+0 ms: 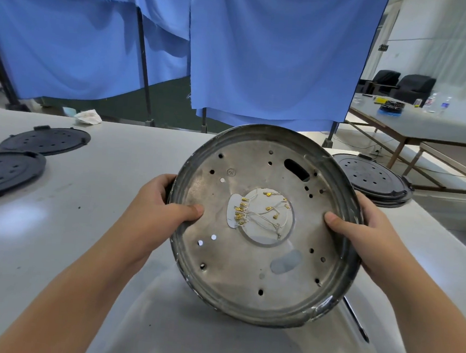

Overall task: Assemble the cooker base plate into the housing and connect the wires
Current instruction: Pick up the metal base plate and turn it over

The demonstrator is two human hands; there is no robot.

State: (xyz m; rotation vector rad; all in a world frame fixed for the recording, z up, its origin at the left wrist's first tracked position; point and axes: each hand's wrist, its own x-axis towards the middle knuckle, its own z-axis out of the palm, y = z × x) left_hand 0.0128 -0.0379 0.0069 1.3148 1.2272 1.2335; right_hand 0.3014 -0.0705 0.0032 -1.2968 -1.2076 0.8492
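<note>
A round grey metal cooker housing (250,264) with a dark rim is held tilted above the table, its perforated bottom facing me. Through its central round hole show white wires with gold terminals (257,213). My left hand (165,201) grips the left rim, thumb pressed on the metal face. My right hand (361,228) grips the right rim, thumb likewise on the face. Black round base plates lie on the table: two at the left (45,140) (6,174) and a stack at the right (371,177).
The grey worktable (89,220) stretches all round. A dark screwdriver (354,319) lies under the housing's lower right. Blue curtains (264,53) on stands hang behind the table. A crumpled cloth (88,116) sits at the far edge. Another table (425,124) with bottles stands at the right.
</note>
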